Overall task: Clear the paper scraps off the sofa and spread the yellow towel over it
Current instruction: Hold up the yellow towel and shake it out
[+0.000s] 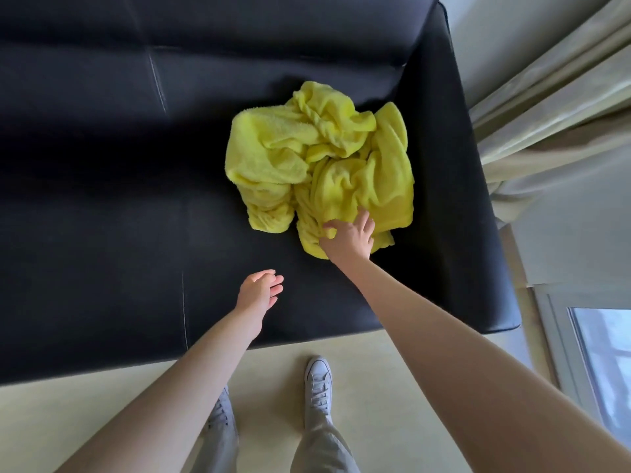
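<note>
Crumpled in a heap, yellow towel [317, 165] on the black sofa [119, 199] seat, close to its right armrest. Right hand [348, 238] fingers pinching the towel's near edge. Left hand [257, 295] hovering over bare seat left of the towel, fingers loose, empty.

Both bare arms reach forward from the bottom edge. The right hand [348, 237], stretched furthest toward 12 o'clock, lies palm down with fingers spread and its thumb pinched against them in a closing grip. The left hand [258, 294], at 8 o'clock of the right, hangs relaxed, fingers loosely curled and parted, holding nothing.
</note>
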Available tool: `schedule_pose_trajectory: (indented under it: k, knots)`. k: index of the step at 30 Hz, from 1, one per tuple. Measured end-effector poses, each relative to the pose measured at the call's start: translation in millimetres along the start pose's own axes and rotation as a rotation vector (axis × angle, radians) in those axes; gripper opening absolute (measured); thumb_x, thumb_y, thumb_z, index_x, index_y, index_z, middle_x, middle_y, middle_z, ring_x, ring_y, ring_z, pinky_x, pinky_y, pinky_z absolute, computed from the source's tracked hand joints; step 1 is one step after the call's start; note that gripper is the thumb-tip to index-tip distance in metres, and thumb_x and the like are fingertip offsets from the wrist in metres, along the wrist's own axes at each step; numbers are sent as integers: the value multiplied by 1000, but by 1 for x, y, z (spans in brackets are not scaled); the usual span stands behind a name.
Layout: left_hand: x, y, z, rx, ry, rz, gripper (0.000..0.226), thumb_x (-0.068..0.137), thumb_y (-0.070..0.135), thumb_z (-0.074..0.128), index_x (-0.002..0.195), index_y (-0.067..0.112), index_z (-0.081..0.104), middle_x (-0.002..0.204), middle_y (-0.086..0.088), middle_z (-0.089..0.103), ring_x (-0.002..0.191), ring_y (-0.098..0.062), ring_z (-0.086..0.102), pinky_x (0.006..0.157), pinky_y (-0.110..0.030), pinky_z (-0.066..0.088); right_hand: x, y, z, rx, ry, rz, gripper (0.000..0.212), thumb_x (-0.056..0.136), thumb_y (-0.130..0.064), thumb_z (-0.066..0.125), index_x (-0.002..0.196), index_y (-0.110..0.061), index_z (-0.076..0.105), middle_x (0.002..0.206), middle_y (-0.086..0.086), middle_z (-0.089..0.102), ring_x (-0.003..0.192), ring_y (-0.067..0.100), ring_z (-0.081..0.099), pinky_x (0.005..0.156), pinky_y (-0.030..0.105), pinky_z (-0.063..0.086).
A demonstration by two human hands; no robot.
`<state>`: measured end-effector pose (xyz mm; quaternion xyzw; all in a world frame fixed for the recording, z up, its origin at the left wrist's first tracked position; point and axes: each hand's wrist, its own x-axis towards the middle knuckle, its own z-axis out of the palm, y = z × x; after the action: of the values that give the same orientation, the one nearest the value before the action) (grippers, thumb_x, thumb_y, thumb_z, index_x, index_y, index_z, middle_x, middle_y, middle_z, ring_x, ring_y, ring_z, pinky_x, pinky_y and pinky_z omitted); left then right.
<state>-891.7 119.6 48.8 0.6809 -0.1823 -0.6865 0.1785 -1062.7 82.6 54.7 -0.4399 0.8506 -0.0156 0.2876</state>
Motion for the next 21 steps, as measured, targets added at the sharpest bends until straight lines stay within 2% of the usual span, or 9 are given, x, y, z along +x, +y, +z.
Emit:
schedule_pose_trajectory:
  k: [3, 5, 7, 10, 13, 14, 16, 19, 21]
  knots:
    - [-7, 6, 12, -6, -26, 32, 32, 98, 12, 41, 126, 11, 55, 113, -3, 65, 104, -15, 60, 96, -28, 45, 3, 12, -13, -148, -177, -152, 50, 81, -21, 67, 127, -38, 58, 158, 0, -7, 146, 23, -6, 115, 43, 17]
    - [-9, 4, 16, -2, -24, 43, 32, 98, 12, 40, 126, 10, 55, 115, -4, 65, 104, -15, 60, 97, -29, 45, 1, 17, -14, -312, -242, -277, 60, 83, -16, 65, 138, -32, 48, 160, -3, -3, 147, 20, -5, 116, 42, 15]
    - [-13, -3, 17, 4, -12, 39, 33, 98, 11, 40, 127, 10, 55, 116, -5, 65, 103, -15, 60, 96, -28, 44, -1, 18, -12, -337, -241, -304, 65, 83, -10, 60, 144, -22, 39, 159, -3, 9, 146, 20, 8, 115, 39, 20]
    - [-18, -13, 16, 14, 8, 28, 34, 98, 12, 39, 128, 9, 55, 115, -4, 65, 103, -15, 60, 94, -27, 44, -9, 15, -5, -34, -84, -218, 53, 82, -4, 56, 134, -15, 51, 145, -3, 40, 130, 21, 41, 104, 32, 37]
    - [-27, -17, 20, -42, 25, -8, 32, 100, 19, 41, 128, 10, 54, 120, -5, 64, 104, -16, 59, 97, -30, 45, -33, 6, -7, 349, 63, -87, 19, 81, -14, 62, 99, -16, 67, 98, -1, 66, 91, 19, 61, 71, 26, 47]
    - [-30, -16, 22, -72, 18, -26, 34, 100, 25, 42, 129, 10, 53, 121, -5, 63, 106, -16, 59, 98, -32, 45, -42, 3, -8, 426, 35, -73, 12, 79, -18, 66, 91, -15, 66, 85, -3, 65, 78, 16, 61, 63, 24, 46]
    - [-35, -12, 28, -128, -25, -60, 44, 99, 40, 44, 131, 11, 51, 123, -5, 61, 113, -17, 57, 99, -33, 46, -62, -1, -10, 526, -121, -103, 18, 76, -20, 74, 86, -15, 60, 71, -6, 57, 61, 10, 52, 53, 19, 40]
    - [-44, -6, 31, -232, -81, -70, 55, 92, 55, 48, 127, 12, 55, 120, -2, 63, 117, -17, 57, 99, -32, 44, -92, 1, -18, 569, -368, -157, 24, 75, -17, 73, 88, -16, 53, 77, -1, 56, 59, 11, 47, 52, 20, 37]
    - [-52, 0, 28, -264, -137, -70, 49, 92, 51, 53, 124, 14, 60, 116, -4, 67, 111, -18, 61, 91, -31, 47, -111, 7, -29, 591, -462, -134, 22, 78, -13, 67, 92, -17, 50, 86, 2, 58, 61, 13, 47, 53, 20, 38]
